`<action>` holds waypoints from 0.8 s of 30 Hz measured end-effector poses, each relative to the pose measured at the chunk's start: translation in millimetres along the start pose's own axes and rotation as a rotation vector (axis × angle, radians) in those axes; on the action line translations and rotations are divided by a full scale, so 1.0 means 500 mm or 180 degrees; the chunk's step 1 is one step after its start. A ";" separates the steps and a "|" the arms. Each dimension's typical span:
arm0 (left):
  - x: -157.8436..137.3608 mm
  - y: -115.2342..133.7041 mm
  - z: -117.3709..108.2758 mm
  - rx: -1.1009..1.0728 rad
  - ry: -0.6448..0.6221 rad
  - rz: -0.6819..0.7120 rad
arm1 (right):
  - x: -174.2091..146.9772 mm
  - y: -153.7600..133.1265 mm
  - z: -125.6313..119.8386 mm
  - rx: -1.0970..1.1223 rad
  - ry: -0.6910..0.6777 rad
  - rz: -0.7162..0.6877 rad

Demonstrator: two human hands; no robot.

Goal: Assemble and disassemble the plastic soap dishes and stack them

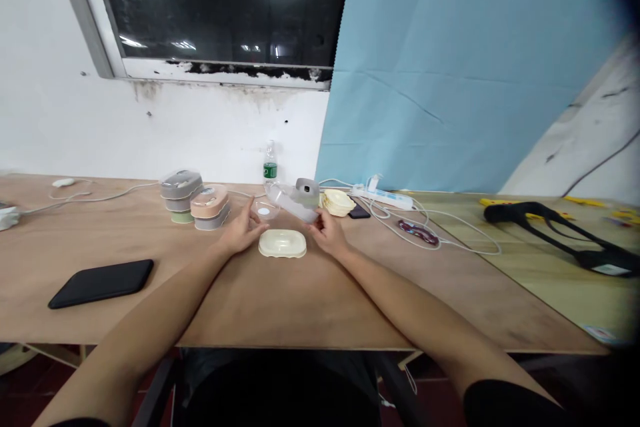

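Just beyond the cream tray (283, 242): translucent piece (291, 203), pinched by right hand (327, 233). Left of the tray: left hand (243, 232), fingers parted; farther left, box stacks (210, 203), seemingly assembled. Tray: apparently unjoined.

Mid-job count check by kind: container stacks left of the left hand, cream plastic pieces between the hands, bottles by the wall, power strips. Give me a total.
Grey-topped container stack and peach-topped container stack: 2
Cream plastic piece: 1
Green-labelled bottle: 1
Power strip: 1
Total: 5
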State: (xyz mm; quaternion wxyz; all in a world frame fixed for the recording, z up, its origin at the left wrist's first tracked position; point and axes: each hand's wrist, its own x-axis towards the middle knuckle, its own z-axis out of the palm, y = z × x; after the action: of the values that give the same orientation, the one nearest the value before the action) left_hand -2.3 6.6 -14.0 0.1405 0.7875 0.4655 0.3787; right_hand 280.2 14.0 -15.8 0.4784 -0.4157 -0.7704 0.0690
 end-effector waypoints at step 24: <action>0.012 0.025 0.016 0.0836 -0.0920 -0.0597 | 0.021 -0.004 0.022 -0.0708 -0.1475 0.0561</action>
State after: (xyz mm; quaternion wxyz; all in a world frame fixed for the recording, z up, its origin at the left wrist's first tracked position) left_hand 12.8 6.0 -9.7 0.1365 0.7984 0.5571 0.1832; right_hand 268.1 23.2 -13.7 0.2329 -0.5042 -0.8231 0.1187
